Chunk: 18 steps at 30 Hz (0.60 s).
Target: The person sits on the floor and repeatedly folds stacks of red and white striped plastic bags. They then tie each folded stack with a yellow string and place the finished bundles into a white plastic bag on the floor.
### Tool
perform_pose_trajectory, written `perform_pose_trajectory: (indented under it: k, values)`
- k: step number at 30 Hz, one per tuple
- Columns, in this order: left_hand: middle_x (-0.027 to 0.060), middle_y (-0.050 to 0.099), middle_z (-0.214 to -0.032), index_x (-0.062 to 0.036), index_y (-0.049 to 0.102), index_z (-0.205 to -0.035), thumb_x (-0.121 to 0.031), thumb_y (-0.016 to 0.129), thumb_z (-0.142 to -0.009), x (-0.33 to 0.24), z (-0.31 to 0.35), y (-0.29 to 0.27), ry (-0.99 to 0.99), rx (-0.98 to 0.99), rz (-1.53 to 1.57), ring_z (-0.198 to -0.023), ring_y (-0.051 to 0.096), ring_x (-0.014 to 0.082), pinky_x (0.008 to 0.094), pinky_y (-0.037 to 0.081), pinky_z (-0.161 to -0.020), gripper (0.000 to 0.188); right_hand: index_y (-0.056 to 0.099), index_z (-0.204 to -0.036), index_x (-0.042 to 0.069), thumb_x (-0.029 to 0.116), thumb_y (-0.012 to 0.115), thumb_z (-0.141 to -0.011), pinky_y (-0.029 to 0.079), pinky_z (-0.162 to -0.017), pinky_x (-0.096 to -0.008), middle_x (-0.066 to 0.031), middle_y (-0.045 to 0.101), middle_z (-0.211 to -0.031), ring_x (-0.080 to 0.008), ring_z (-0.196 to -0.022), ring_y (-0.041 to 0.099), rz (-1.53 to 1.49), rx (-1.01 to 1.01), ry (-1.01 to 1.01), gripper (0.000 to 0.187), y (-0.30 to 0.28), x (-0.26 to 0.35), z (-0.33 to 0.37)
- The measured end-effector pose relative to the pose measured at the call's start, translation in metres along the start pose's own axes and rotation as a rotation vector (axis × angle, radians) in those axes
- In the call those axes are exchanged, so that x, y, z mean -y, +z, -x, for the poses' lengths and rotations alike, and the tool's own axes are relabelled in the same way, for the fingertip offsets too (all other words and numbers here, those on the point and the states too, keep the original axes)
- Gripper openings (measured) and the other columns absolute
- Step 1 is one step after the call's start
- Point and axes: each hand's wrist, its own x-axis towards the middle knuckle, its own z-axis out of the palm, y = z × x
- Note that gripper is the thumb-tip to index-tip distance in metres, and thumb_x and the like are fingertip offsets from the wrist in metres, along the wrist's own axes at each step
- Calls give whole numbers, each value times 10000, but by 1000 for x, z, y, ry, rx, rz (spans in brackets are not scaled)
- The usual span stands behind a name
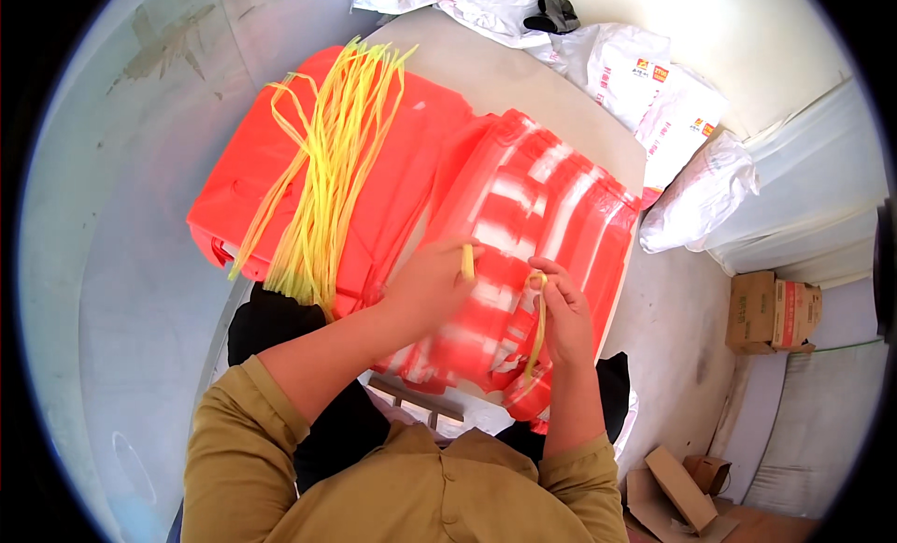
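Yellow strip in two hands above a stack of red-and-white striped plastic bags.
We see the yellow strip (539, 330) pinched in the fingers of the right hand (568, 314), looped at the top and hanging toward the near edge of the striped plastic bags (505, 235); the left hand (432, 283) grips a short yellow piece (468, 262), and we cannot tell whether the two join. Left of the stack, we note a loose bundle of yellow strips (341, 169) lying across a pile of red plastic (425, 122), both piles resting on a pale table (486, 71). Beyond the table's far edge we find white sacks (621, 76), and, farther right, a closed cardboard box (750, 309) and opened cardboard (680, 492).
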Motion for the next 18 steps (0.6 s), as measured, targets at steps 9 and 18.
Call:
perform_pose_trajectory:
  k: [9, 18]
  values:
    - [142, 706, -1112, -19, 724, -1005, -65, 730, -854, -14, -2, -24, 31, 185, -295, -1077, 660, 359, 447, 542, -932, 159, 693, -1241, 36, 86, 604, -1036, 480, -908, -262, -36, 687, -1221, -107, -1011, 592, 311, -53, -186, 230, 15, -7, -12]
    - [148, 697, -1119, -25, 696, -1097, -30, 700, -855, -9, -4, -9, 303, 122, -50, -1050, 658, 372, 462, 540, -920, 242, 725, -1194, 48, 46, 748, -892, 508, -933, -370, -106, 678, -1088, -270, -1060, 637, 812, -40, -653, 303, 44, -11, -17]
